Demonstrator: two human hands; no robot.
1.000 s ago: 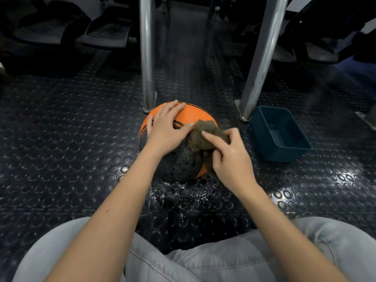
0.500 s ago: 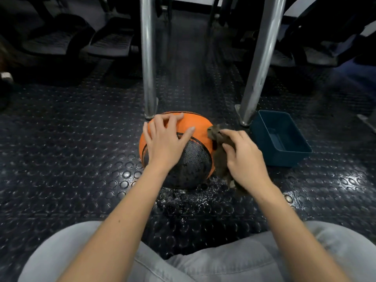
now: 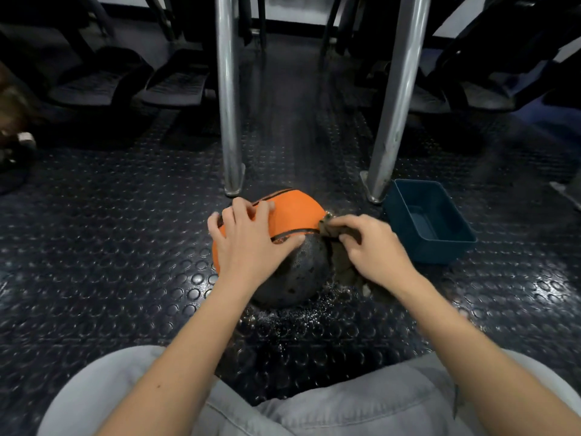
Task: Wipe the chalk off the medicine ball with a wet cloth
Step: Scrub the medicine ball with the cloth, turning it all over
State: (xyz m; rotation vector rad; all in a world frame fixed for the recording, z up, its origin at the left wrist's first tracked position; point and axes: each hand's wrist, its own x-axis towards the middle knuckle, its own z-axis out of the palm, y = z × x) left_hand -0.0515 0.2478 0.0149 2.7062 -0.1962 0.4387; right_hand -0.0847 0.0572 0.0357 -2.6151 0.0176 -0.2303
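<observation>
An orange and black medicine ball point(image 3: 295, 212) sits on the studded dark floor in front of my knees. My left hand point(image 3: 248, 240) lies spread over its top left side, fingers straight, steadying it. My right hand point(image 3: 374, 247) grips a brown wet cloth point(image 3: 341, 262) and holds it against the ball's right side; most of the cloth hangs down below my palm, partly hidden. The black lower part of the ball looks wet and speckled.
A dark teal rectangular tub point(image 3: 430, 221) stands just right of the ball. Two metal posts point(image 3: 229, 99) point(image 3: 396, 99) rise behind the ball. A wet, speckled patch point(image 3: 298, 316) spreads on the floor under it. Gym equipment footplates point(image 3: 169, 83) lie at the back.
My right hand has slid the cloth from the ball's top down round its right side. The ball has turned a little under my left hand.
</observation>
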